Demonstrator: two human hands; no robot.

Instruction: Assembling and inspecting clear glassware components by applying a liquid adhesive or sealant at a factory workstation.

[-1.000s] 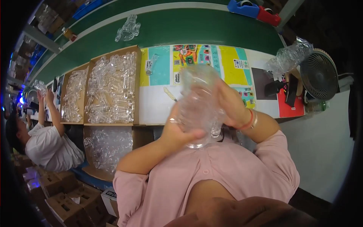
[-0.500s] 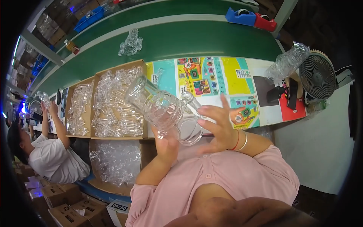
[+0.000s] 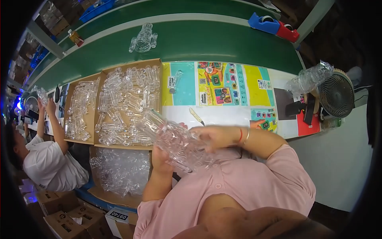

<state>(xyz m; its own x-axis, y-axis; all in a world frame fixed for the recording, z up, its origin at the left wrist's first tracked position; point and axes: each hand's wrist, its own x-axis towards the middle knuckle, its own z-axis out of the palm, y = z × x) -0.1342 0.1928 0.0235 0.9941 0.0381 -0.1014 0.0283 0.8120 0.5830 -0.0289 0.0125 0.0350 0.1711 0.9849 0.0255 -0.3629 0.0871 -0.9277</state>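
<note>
A clear glass water pipe [image 3: 177, 141] is tilted in front of my chest, its wide tube end pointing up and left. My left hand [image 3: 161, 159] is closed around its lower left side. Over the pipe's right part lies my right hand [image 3: 217, 137], smeared by motion; whether its fingers grip the glass is unclear. Just beyond the hands, a small knife [image 3: 196, 116] with a pale handle rests on the white part of the mat. Farther off, a small clear glass piece [image 3: 175, 81] lies on the mat's light blue area.
Cardboard trays [image 3: 101, 104] of small glass pieces stand to the left, above a box of clear plastic wrap [image 3: 121, 169]. Another glass pipe [image 3: 144, 40] stands on the green shelf. Tape dispensers [image 3: 264, 24] and a fan [image 3: 336, 95] are at the right; a co-worker [image 3: 55, 159] sits at far left.
The pipe has turned and dropped slightly toward my chest. My right hand has moved from open fingers beside it to over it, now blurred. The knife has come into sight.
</note>
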